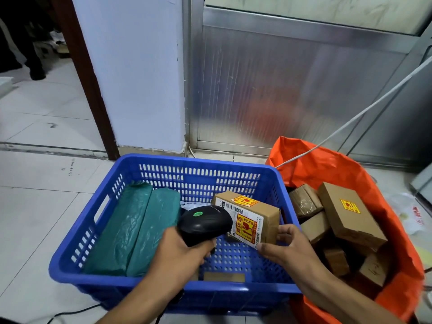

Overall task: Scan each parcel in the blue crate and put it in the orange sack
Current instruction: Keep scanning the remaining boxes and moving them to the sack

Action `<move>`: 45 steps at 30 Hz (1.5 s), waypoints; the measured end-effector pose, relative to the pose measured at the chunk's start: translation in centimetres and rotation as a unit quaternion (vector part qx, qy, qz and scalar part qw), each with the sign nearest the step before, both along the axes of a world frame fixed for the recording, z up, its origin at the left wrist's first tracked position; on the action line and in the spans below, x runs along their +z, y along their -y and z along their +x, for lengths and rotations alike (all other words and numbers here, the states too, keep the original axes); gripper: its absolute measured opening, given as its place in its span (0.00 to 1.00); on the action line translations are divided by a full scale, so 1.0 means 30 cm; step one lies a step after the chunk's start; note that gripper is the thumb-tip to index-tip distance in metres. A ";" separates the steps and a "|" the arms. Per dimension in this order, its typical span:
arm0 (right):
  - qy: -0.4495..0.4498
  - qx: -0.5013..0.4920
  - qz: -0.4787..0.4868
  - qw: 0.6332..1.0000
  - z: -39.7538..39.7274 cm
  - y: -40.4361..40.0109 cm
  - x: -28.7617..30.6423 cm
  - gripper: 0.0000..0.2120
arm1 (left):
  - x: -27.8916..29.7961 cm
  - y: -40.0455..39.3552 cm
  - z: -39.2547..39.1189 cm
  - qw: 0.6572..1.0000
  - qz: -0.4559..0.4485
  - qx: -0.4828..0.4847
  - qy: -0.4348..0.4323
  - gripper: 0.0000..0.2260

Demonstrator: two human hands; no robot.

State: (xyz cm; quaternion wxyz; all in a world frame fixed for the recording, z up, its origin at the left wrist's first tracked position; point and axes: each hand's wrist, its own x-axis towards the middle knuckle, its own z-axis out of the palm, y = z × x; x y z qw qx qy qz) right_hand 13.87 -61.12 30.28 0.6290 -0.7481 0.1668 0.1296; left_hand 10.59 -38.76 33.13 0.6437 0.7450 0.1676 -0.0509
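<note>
My left hand (180,253) grips a black barcode scanner (205,222) with a green dot on top. Its head points at the label of a small cardboard parcel (251,216) held above the blue crate (163,285). My right hand (288,246) pinches that parcel at its near right corner. The parcel carries a white label with a barcode and yellow-red fragile stickers. Two green plastic-wrapped parcels (135,230) lie along the crate's left side. The orange sack (350,169) stands open to the right of the crate, with several cardboard boxes (346,213) inside.
A white cable (350,122) runs from the upper right down to the sack. A black cord (70,313) trails across the tiled floor at the bottom left. A white pillar and a metal panel stand behind the crate. White plastic bags (411,216) lie beyond the sack.
</note>
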 end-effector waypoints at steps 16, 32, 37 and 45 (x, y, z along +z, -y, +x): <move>-0.014 -0.013 0.013 1.000 0.009 -0.004 -0.023 0.25 | -0.010 -0.012 -0.005 1.000 0.008 -0.006 0.003 0.06; -0.038 -0.039 0.073 0.996 0.022 0.006 -0.016 0.25 | 0.005 -0.007 -0.012 1.000 0.004 0.001 -0.005 0.04; -0.021 -0.075 0.108 0.991 0.052 0.032 0.015 0.21 | 0.000 -0.003 -0.009 1.000 -0.006 0.003 -0.004 0.05; -0.006 -0.120 0.160 0.980 0.130 0.120 0.072 0.03 | -0.003 -0.002 -0.006 0.999 0.007 0.006 -0.037 0.03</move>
